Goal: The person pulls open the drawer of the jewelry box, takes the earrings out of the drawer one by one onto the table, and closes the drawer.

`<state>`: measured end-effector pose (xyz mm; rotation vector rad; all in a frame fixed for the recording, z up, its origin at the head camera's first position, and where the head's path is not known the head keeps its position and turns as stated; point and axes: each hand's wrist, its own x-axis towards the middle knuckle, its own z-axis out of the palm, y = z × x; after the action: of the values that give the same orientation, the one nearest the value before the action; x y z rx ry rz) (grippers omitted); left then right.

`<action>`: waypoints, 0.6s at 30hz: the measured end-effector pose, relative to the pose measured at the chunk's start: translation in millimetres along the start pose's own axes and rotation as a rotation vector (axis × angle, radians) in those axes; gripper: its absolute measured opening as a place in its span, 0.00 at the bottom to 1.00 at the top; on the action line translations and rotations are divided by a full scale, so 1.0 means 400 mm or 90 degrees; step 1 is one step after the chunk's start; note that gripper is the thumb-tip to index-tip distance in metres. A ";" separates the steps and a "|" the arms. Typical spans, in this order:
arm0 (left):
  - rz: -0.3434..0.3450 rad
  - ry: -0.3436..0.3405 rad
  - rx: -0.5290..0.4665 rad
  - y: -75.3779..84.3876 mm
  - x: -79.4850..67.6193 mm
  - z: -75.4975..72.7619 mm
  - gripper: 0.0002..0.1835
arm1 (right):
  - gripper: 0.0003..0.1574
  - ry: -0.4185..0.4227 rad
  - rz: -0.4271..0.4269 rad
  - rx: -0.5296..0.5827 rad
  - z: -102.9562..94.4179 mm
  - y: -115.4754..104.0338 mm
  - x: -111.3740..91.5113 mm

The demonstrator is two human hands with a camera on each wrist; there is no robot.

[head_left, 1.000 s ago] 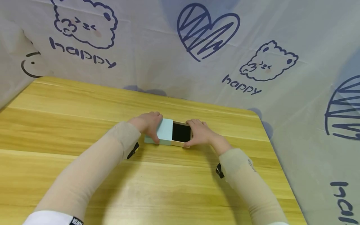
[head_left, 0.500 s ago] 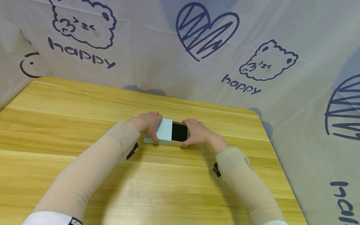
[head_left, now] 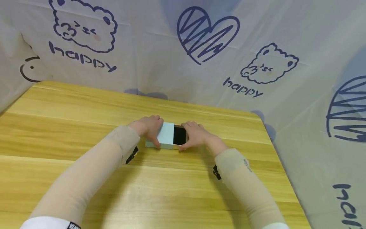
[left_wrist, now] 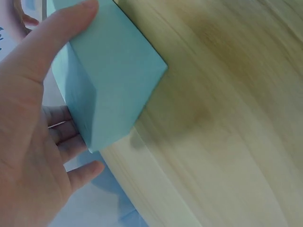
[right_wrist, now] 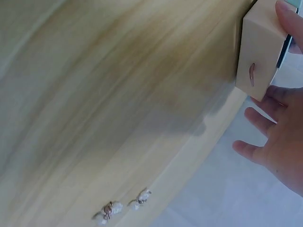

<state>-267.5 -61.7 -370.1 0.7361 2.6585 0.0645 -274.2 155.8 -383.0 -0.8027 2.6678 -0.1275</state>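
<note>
A light blue box sleeve point(head_left: 166, 133) lies on the wooden table, and a tan drawer point(right_wrist: 262, 47) with a black inside point(head_left: 179, 136) sticks out of its right end. My left hand point(head_left: 150, 128) grips the sleeve across its width, thumb on the near side point(left_wrist: 109, 71) and fingers at the far side. With thumb and fingers on opposite sides, my right hand point(head_left: 196, 135) holds the drawer's outer end. A small ribbon loop point(right_wrist: 252, 74) shows on the drawer's end face. The right palm covers part of the drawer in the head view.
Two small ornaments with white and rose-gold parts point(right_wrist: 108, 212) lie on the table in the right wrist view. Behind the table point(head_left: 177, 190) hangs a white cloth point(head_left: 160, 63) printed with bears and hearts.
The right hand has moved left, sliding the drawer further into the sleeve, so less of the black inside shows. The left hand keeps its hold on the sleeve.
</note>
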 end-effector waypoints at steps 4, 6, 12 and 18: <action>0.000 -0.007 0.005 -0.020 -0.012 0.003 0.60 | 0.69 -0.023 0.002 -0.008 -0.003 0.002 -0.007; -0.005 -0.011 -0.004 -0.033 -0.020 0.004 0.62 | 0.71 -0.025 0.004 -0.003 -0.004 0.006 -0.011; -0.015 0.003 -0.057 -0.072 -0.038 0.010 0.58 | 0.69 -0.029 0.027 0.003 -0.009 0.019 -0.023; -0.015 0.011 -0.112 -0.076 -0.042 0.012 0.54 | 0.63 -0.030 0.025 0.005 -0.012 0.022 -0.024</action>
<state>-267.3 -96.6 -373.0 0.6493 2.6355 0.2950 -273.0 168.4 -377.3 -0.7419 2.6346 -0.1082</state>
